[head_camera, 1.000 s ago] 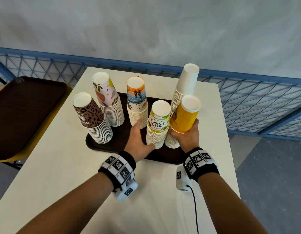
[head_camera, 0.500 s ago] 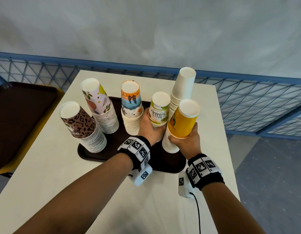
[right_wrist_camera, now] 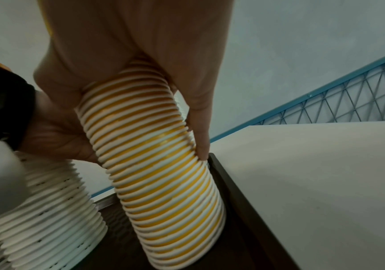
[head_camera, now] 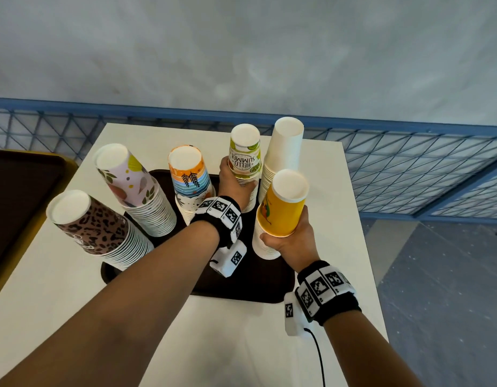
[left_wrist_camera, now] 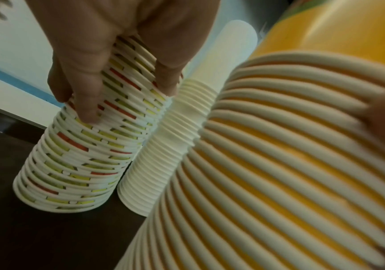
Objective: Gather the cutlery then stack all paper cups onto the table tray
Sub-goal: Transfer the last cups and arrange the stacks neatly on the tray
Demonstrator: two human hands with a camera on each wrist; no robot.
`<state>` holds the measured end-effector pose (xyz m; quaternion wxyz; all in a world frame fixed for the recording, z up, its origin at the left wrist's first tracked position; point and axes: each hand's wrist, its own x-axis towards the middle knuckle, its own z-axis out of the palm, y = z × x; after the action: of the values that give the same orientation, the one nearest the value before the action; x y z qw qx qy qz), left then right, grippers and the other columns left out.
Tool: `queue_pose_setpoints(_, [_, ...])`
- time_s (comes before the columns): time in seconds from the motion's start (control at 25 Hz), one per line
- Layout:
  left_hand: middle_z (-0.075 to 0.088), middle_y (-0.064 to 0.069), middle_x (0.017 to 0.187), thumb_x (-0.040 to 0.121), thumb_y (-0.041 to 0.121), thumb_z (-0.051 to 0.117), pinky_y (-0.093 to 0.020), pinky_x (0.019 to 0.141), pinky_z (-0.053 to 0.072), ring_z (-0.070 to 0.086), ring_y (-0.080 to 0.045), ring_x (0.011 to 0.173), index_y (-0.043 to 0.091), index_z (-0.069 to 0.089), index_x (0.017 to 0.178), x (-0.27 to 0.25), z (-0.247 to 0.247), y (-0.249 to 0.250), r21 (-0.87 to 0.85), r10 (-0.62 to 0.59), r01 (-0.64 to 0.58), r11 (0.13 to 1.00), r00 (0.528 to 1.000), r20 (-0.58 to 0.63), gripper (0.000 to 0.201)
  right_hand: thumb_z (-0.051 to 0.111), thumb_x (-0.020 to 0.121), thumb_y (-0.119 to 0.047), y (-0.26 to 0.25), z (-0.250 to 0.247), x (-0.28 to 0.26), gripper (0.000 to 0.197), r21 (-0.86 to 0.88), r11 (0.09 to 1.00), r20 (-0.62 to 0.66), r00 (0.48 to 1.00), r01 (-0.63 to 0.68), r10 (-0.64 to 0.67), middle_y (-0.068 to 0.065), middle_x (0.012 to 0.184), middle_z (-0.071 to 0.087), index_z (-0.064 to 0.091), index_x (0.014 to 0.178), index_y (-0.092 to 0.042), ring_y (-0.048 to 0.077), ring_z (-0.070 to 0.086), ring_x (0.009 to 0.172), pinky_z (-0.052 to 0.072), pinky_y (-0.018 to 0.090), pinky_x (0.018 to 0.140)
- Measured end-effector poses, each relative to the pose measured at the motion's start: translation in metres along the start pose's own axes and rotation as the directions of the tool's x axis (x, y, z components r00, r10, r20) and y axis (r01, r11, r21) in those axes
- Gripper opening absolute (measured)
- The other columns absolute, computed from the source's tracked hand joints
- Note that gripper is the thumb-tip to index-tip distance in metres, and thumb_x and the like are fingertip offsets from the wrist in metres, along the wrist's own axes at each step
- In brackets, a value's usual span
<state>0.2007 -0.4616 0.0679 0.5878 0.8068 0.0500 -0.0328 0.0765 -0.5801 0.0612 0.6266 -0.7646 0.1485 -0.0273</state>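
On our white table (head_camera: 320,174) the dark tray (head_camera: 255,286) carries every stack, our left hand (head_camera: 236,188) wrapping the lime stack (head_camera: 244,156), our right hand (head_camera: 293,241) the yellow stack (head_camera: 283,208), whose lean might topple the neighbouring white stack (head_camera: 283,152).

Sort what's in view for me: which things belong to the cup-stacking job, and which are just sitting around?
Part of the job:
- dark tray on the white table
- leopard stack
- floral stack
- striped stack
- Hello Summer stack, gripped by left hand
- plain white stack
- yellow stack, gripped by right hand

Just lying about:
- second tray, far left
- blue mesh fence
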Motion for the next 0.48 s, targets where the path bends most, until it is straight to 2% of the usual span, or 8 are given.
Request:
queue_pose_setpoints(0.08, [0.043,-0.014,0.140,0.072,0.005,0.073,-0.035,0.109,0.034,0.043,-0.027,0.130,0.008,0.024,0.138,0.008,0.004,-0.002,-0.008,-0.007,0.007,1.000,1.000,-0.010,0.082,0.081,0.049,-0.016,0.001,-0.001,-0.001,0.083,0.010,1.000,0.015,1.000,0.003,-0.003,-0.020,0.102,0.054,0.035,0.116,-0.035,-0.003,0.056,0.092,0.045,0.005,0.068])
queue_pose_setpoints(0.16, [0.043,-0.013,0.140,0.072,0.009,0.075,-0.039,0.109,0.036,0.044,-0.026,0.129,0.011,0.023,0.139,0.012,0.006,-0.005,-0.019,-0.018,0.018,1.000,1.000,-0.006,0.085,0.082,0.050,-0.016,0.002,-0.002,-0.002,0.081,0.009,1.000,0.027,1.000,0.004,-0.004,-0.021,0.101,0.054,0.036,0.113,-0.039,-0.004,0.056,0.091,0.046,0.001,0.066])
queue_pose_setpoints(0.32, [0.044,-0.011,0.141,0.072,0.012,0.076,-0.039,0.109,0.037,0.045,-0.026,0.128,0.013,0.022,0.140,0.014,0.008,-0.005,-0.032,-0.016,0.016,0.999,1.000,0.004,0.087,0.080,0.048,-0.018,0.003,-0.003,-0.001,0.073,0.014,1.000,0.035,0.999,-0.003,0.003,-0.020,0.100,0.056,0.040,0.103,-0.045,-0.003,0.057,0.090,0.047,0.002,0.067])
queue_pose_setpoints(0.48, [0.045,-0.008,0.142,0.076,0.019,0.073,-0.036,0.107,0.036,0.045,-0.026,0.129,0.017,0.020,0.143,0.007,0.002,0.003,0.062,-0.067,0.064,0.996,0.996,0.053,0.085,0.084,0.055,-0.006,0.003,-0.003,0.000,0.079,0.018,1.000,0.025,1.000,-0.003,0.003,-0.018,0.100,0.056,0.038,0.108,-0.040,-0.002,0.057,0.090,0.047,0.004,0.066])
